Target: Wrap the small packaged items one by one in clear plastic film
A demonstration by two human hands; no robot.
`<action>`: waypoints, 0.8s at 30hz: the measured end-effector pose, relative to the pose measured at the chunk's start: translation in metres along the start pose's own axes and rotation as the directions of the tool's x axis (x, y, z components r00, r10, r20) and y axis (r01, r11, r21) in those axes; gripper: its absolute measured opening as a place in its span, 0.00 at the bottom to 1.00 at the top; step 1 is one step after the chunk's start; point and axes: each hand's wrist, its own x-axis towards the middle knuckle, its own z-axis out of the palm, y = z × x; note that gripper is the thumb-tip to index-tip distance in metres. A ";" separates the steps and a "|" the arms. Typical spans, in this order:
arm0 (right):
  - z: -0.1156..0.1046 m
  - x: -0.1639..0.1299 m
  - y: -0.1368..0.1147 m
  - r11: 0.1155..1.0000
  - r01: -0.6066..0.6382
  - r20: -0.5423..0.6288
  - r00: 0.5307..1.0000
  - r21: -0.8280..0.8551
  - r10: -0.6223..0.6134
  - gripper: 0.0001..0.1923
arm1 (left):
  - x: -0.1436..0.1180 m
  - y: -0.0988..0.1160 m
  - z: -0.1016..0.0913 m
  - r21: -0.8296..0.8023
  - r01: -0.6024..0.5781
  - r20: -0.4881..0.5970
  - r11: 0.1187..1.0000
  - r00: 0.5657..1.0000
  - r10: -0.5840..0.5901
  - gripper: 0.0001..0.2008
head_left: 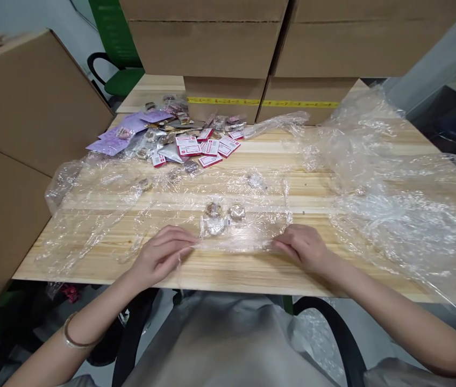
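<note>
Nearest me, my left hand (162, 252) and right hand (300, 248) each pinch one end of a clear plastic strip (236, 241), fingers closed on the film, the hands well apart so the strip lies taut and flat on the wooden table (252, 269) — held that way, I judge, to keep the film from curling. Three small round pieces (223, 215) sit just beyond the strip, under or in the same film; I cannot tell which. Loose plastic sheeting (393, 204) crowds the right side and another sheet (99, 209) spreads left, hemming in the working patch. Farther off lie red-and-white labels (206, 146) and purple packets (125, 131) — then cardboard boxes (228, 48) wall off the back.
</note>
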 end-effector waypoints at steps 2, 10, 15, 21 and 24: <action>-0.001 -0.003 0.005 0.996 -0.081 -0.036 0.996 0.029 0.082 0.08 | 0.000 0.001 -0.002 -0.085 0.126 -0.028 0.988 0.991 -0.129 0.10; -0.004 0.014 0.008 0.800 -0.515 0.056 0.849 0.308 0.525 0.09 | 0.017 0.000 0.012 -0.448 0.483 -0.009 0.752 0.839 -0.544 0.10; 0.001 0.034 0.023 0.705 -0.607 0.178 0.790 0.366 0.587 0.07 | 0.045 -0.007 0.022 -0.383 0.531 -0.065 0.756 0.801 -0.595 0.11; 0.025 0.039 0.046 0.596 -0.686 0.295 0.723 0.417 0.625 0.13 | 0.067 -0.028 0.029 -0.261 0.480 -0.006 0.838 0.867 -0.498 0.10; 0.037 0.037 0.052 0.506 -0.753 0.355 0.649 0.420 0.673 0.14 | 0.073 -0.036 0.035 -0.335 0.546 0.099 0.768 0.831 -0.548 0.10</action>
